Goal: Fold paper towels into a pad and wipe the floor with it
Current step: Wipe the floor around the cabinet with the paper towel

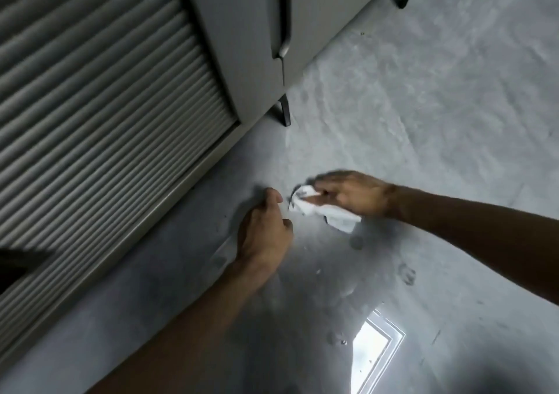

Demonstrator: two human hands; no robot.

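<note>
One white paper towel pad pressed to grey floor under right hand, left hand just beside it, loosely curled, holding nothing, two cabinet legs beyond

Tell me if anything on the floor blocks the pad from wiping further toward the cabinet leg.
Nothing visible does. The right hand presses the paper towel pad on the grey floor, and the stretch up to the black cabinet leg is bare. The left hand rests beside the pad, off that line.

A slatted shutter adjoins a grey cabinet on black legs.
</note>
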